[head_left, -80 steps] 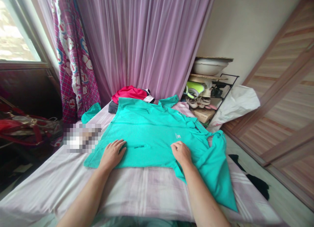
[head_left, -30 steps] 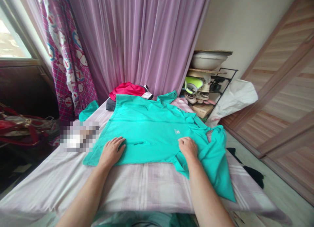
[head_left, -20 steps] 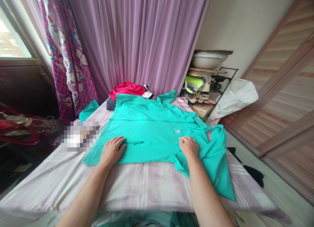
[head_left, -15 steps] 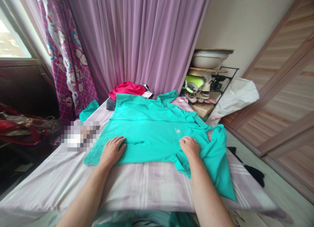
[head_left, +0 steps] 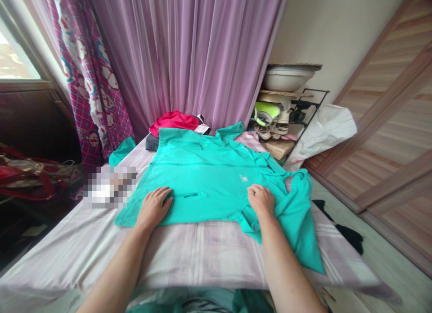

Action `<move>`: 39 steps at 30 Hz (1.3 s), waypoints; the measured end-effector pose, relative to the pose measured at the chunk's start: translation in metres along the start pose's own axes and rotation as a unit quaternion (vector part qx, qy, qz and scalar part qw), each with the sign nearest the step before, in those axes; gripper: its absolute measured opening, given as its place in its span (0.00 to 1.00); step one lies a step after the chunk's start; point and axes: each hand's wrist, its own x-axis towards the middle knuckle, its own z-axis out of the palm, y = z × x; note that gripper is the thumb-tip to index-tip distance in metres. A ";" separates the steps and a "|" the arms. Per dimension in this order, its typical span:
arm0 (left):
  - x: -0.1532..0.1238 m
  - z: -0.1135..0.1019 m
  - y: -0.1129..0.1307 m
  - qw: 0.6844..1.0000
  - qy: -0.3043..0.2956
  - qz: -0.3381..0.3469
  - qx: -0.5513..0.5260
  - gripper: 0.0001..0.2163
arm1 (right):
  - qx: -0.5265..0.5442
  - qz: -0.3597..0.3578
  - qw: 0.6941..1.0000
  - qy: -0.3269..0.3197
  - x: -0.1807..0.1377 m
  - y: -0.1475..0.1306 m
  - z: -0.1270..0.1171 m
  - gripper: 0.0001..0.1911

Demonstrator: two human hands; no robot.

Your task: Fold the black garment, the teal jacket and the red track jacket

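Note:
A teal zip jacket (head_left: 216,178) lies spread on the bed or table, its hem to the left and its sleeves bunched to the right. My left hand (head_left: 155,207) rests flat on it near the hem, fingers stretched out, left of a dark pocket zip (head_left: 191,195). By the small white chest logo (head_left: 245,179), my right hand (head_left: 261,199) is closed, its fingers curled down on the jacket fabric; the fingertips are partly hidden. One sleeve (head_left: 300,227) hangs toward me at the right.
A pink and dark clothes pile (head_left: 175,121) sits behind the jacket on the checked cloth (head_left: 202,254). A blurred-out item (head_left: 108,187) lies at left. Behind hang purple curtains (head_left: 199,56). At right stand a shoe rack (head_left: 305,110), a white bag (head_left: 332,128) and wooden doors (head_left: 394,124).
Both hands stay at the same places on the jacket. The whole view has shifted very slightly; nothing else visibly differs.

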 end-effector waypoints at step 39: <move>0.000 -0.004 0.004 1.000 -0.018 -0.006 0.001 0.22 | 0.027 -0.110 0.993 -0.034 -0.004 -0.027 0.028 0.22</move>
